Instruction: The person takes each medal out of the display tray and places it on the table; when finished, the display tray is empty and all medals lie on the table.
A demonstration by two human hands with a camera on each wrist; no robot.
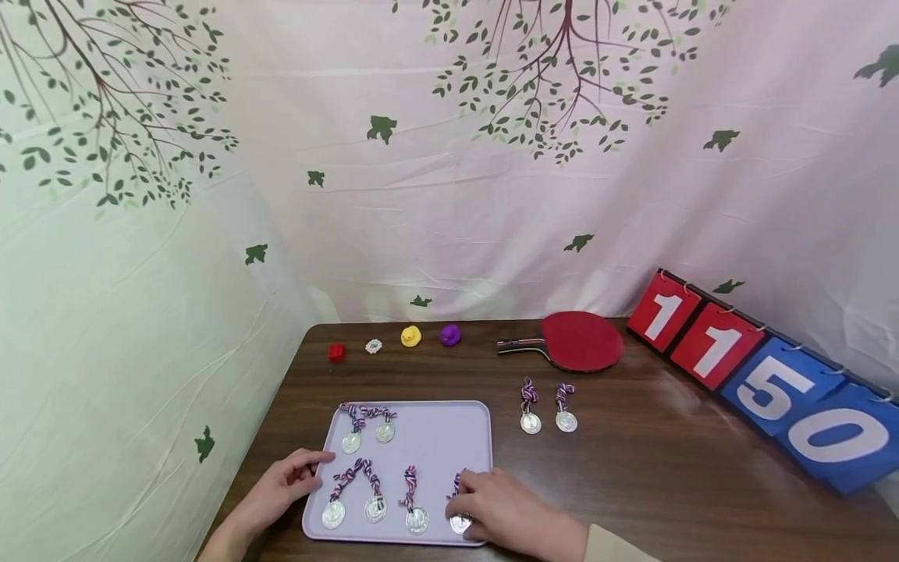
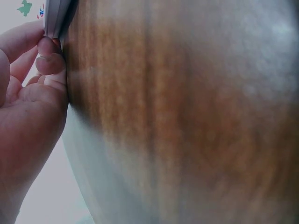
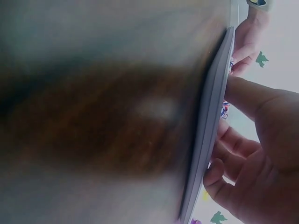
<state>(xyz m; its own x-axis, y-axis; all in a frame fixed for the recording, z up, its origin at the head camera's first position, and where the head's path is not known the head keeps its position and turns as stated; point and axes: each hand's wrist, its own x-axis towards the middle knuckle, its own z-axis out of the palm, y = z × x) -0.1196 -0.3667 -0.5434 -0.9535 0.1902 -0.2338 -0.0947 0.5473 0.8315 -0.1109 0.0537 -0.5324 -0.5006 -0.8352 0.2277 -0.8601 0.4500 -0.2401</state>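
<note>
A pale lilac tray point(image 1: 444, 437) lies on the table, carrying several silver medals with knotted red, white and blue ribbons. My left hand point(image 1: 284, 485) is at its left edge, fingers bent against the rim; the left wrist view shows the fingertips point(image 2: 50, 64) right at the tray edge. Over the tray's lower right corner, my right hand point(image 1: 511, 503) pinches a medal point(image 1: 460, 523) at its disc and ribbon, partly covering it. Left of that lies another medal point(image 1: 417, 520). Two more medals, one a near medal point(image 1: 530, 422), lie on the table right of the tray.
Along the back of the table sit a red block point(image 1: 336, 352), a small white badge-like piece point(image 1: 374, 346), a yellow duck point(image 1: 410, 336) and a purple duck point(image 1: 450, 335). A red table tennis paddle point(image 1: 581, 341) lies right of them. A flip scoreboard point(image 1: 779, 382) stands at the right.
</note>
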